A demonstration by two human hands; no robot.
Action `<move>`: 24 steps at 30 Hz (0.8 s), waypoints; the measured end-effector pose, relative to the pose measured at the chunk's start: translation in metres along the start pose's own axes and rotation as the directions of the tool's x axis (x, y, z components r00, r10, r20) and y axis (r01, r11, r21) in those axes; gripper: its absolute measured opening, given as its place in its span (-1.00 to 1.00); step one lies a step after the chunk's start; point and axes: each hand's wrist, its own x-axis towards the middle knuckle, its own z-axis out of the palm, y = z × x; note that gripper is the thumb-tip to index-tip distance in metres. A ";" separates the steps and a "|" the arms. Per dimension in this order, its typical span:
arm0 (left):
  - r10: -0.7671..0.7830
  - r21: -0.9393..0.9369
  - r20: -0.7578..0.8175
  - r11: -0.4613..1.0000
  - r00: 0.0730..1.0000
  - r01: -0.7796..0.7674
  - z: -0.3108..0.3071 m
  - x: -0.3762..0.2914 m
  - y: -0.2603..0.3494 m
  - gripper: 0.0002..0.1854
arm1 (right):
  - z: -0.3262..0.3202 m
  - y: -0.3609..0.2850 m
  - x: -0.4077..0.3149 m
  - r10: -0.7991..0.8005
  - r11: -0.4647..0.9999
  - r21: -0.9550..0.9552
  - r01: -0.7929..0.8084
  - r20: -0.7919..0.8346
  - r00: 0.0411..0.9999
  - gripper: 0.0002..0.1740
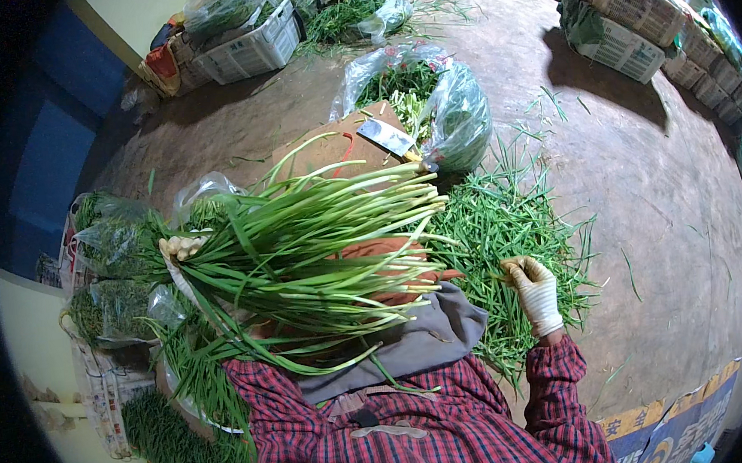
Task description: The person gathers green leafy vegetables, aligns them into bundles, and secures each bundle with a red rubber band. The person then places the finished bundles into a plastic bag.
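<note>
A large bunch of green chives (308,249) fans out across my lap, pale stem ends towards the right. My left hand (182,250), in a white glove, grips the bunch by its leafy end. Off to the right, my right hand (533,285) is over a heap of loose green leaves (499,222) on the floor. Its gloved fingertips are close together, and whether a scrap is pinched there is unclear. Beyond the bunch, a cleaver (385,137) with a yellow handle lies on a brown board (313,148). A grey cloth (445,323) covers part of my lap.
An open plastic bag (466,109) of cut stems and greens stands behind the board. Bagged greens (115,307) and dark green bundles (179,445) line my left. A white crate (255,46) and stacked crates (629,45) stand farther off. A printed sheet (675,423) lies lower right.
</note>
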 end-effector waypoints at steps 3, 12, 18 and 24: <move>0.029 -0.001 -0.011 1.000 1.000 -0.029 -0.006 -0.002 0.007 -0.54 | 0.006 0.000 0.004 -0.181 0.940 -0.241 0.241 0.247 0.952 -0.81; 0.085 0.030 -0.055 0.996 0.995 -0.084 0.011 -0.004 0.004 -0.56 | 0.055 -0.036 -0.021 -0.407 0.910 0.141 0.389 0.144 0.902 -0.84; 0.095 0.036 -0.053 0.995 0.994 -0.093 0.014 -0.002 0.003 -0.57 | 0.057 -0.053 -0.037 -0.573 0.818 0.164 0.552 0.320 0.755 -0.87; 0.098 0.044 -0.032 0.994 0.995 -0.096 0.012 -0.001 0.005 -0.58 | 0.081 -0.067 -0.026 -0.683 0.494 -0.356 0.793 0.406 0.607 -0.77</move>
